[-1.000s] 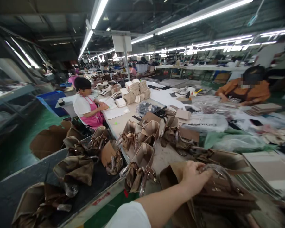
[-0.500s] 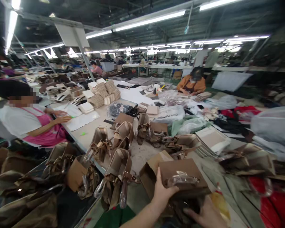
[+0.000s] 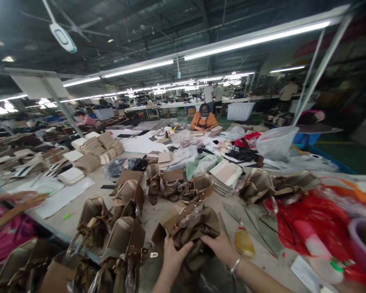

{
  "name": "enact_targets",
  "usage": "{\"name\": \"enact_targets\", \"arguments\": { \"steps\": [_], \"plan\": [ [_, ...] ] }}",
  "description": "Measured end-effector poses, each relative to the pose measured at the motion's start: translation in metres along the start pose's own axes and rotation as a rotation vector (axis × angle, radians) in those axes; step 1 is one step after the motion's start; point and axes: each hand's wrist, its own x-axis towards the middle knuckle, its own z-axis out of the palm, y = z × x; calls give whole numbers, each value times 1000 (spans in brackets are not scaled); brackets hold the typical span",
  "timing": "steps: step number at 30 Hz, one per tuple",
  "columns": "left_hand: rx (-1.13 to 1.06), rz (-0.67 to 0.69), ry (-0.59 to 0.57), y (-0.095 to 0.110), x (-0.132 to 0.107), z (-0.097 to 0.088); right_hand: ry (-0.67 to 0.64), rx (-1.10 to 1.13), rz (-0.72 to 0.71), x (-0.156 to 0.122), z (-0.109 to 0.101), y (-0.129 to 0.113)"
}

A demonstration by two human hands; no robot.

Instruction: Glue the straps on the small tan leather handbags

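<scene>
Both my hands grip one brown handbag (image 3: 195, 230) just above the near edge of the worktable (image 3: 167, 211). My left hand (image 3: 172, 256) is closed on its lower left side. My right hand (image 3: 221, 248), with a bracelet at the wrist, is closed on its right side. The bag is crumpled, with clear plastic round its top. Several more brown handbags (image 3: 125, 240) stand to the left of it, and others (image 3: 171, 183) stand further back on the table.
A yellow bottle (image 3: 244, 242) lies right of my hands, beside red plastic (image 3: 308, 215). Stacked beige pieces (image 3: 227, 177) and white sheets (image 3: 61, 195) lie on the table. A co-worker's arm (image 3: 12, 209) rests at the left. A person in orange (image 3: 203, 120) sits opposite.
The view has swung to the right. My right hand has come up beside the left one, and both now hold the bag, which looks more crumpled than before.
</scene>
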Motion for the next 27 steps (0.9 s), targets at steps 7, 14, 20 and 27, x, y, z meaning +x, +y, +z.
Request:
{"name": "enact_targets", "arguments": {
  "steps": [7, 14, 20, 27],
  "plan": [
    [262, 79, -378, 21, 9, -6, -42, 436, -16, -5, 2, 12],
    [653, 256, -153, -12, -28, 31, -5, 500, 10, -7, -6, 43],
    [29, -62, -167, -5, -49, 46, -168, 505, 25, -18, -1, 46],
    [-282, -195, -89, -17, -61, 37, -314, -15, -102, -36, -15, 42]
  ]
}}
